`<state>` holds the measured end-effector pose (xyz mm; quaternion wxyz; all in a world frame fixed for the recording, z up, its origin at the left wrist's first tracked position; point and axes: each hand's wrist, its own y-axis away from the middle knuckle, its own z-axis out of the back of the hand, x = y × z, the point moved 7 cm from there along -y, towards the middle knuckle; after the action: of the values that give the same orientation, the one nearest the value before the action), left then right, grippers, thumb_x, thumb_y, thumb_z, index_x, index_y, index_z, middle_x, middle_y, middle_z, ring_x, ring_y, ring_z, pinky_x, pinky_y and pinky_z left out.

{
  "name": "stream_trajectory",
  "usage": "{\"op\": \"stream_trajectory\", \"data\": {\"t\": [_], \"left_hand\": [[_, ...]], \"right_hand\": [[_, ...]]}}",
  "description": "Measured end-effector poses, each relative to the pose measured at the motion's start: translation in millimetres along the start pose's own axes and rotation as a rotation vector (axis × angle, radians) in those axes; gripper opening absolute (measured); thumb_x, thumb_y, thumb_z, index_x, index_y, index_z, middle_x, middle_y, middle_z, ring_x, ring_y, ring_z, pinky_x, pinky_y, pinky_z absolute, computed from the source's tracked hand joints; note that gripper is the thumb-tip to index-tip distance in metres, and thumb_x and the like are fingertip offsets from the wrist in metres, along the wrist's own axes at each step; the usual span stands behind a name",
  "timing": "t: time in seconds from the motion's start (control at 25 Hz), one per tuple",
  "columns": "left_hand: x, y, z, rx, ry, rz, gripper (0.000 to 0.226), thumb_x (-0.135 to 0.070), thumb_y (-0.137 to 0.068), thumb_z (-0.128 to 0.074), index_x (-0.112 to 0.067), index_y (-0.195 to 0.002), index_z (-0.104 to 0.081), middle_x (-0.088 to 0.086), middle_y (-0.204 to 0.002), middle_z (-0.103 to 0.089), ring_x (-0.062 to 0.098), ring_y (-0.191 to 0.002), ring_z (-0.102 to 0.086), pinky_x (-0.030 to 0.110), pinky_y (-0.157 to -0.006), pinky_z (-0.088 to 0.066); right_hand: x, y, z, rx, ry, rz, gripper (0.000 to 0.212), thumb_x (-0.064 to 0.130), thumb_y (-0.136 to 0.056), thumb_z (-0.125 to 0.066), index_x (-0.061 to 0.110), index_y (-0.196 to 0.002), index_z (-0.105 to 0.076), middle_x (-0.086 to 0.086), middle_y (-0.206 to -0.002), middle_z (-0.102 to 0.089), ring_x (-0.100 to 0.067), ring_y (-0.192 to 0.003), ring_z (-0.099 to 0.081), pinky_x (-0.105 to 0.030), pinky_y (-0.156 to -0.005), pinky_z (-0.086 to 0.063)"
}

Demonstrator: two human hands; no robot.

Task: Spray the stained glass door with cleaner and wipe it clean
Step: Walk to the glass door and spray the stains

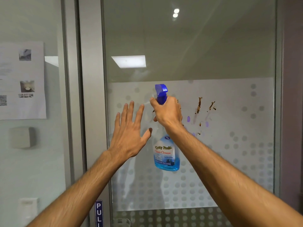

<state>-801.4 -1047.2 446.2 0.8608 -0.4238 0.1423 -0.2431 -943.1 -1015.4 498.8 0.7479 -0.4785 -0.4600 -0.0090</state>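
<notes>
Both forearms reach up: right hand point(167, 112) grips the spray bottle point(166, 153) by its neck (light, probably slippery plastic); left hand point(129, 133) hovers, fingers spread, holding nothing.

The left forearm point(82, 185) rises from the lower left corner and the right forearm point(221, 169) from the lower right, both bare and angled in toward the middle. The left hand point(129, 131) is raised with its back to the camera, fingers straight, spread and pointing up, thumb stretched out to the right, holding nothing. The right hand point(167, 112) sits a little higher and just beside it, not touching, back to the camera, fingers curled tightly round the neck of a spray bottle point(165, 154) that hangs below the fist.
</notes>
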Motion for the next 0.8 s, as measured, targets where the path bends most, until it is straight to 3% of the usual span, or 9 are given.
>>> {"op": "stream_trajectory", "data": {"t": [0.28,0.36,0.6,0.8], "left_hand": [[-4,-2,2,0.022,0.009,0.013,0.086,-0.065,-0.095,-0.036,-0.030,-0.158,0.011,0.006,-0.167,0.022,0.026,-0.155,0.019,0.050,-0.127,0.003],[-3,-3,3,0.021,0.010,0.014,0.087,-0.067,-0.091,-0.030,-0.031,-0.158,0.012,0.006,-0.167,0.022,0.026,-0.155,0.019,0.051,-0.127,0.003],[-2,-3,1,0.022,0.010,0.026,0.087,-0.062,-0.097,-0.041,-0.031,-0.158,0.013,0.006,-0.167,0.022,0.026,-0.155,0.019,0.051,-0.127,0.003],[-7,-2,1,0.025,0.007,0.023,0.087,-0.060,-0.097,-0.041,-0.031,-0.158,0.013,0.006,-0.167,0.022,0.026,-0.155,0.020,0.049,-0.126,0.005]], "right_hand": [[-3,0,9,-0.040,0.021,-0.049,0.034,0.041,-0.098,-0.063,0.029,-0.071,-0.045,-0.004,-0.077,-0.067,-0.026,-0.080,-0.074,-0.040,-0.073,-0.059],[-6,-1,9,-0.016,0.006,-0.044,0.032,0.040,-0.097,-0.064,0.030,-0.073,-0.046,-0.003,-0.076,-0.065,-0.027,-0.079,-0.074,-0.043,-0.076,-0.059],[-11,-3,9,0.042,-0.069,-0.005,0.019,0.037,-0.096,-0.068,0.028,-0.085,-0.056,0.005,-0.075,-0.066,-0.024,-0.069,-0.074,-0.050,-0.079,-0.063],[-19,-5,14,0.020,-0.041,-0.045,0.025,0.038,-0.097,-0.066,0.014,-0.091,-0.063,-0.005,-0.075,-0.071,-0.019,-0.063,-0.073,-0.045,-0.077,-0.063]]}}
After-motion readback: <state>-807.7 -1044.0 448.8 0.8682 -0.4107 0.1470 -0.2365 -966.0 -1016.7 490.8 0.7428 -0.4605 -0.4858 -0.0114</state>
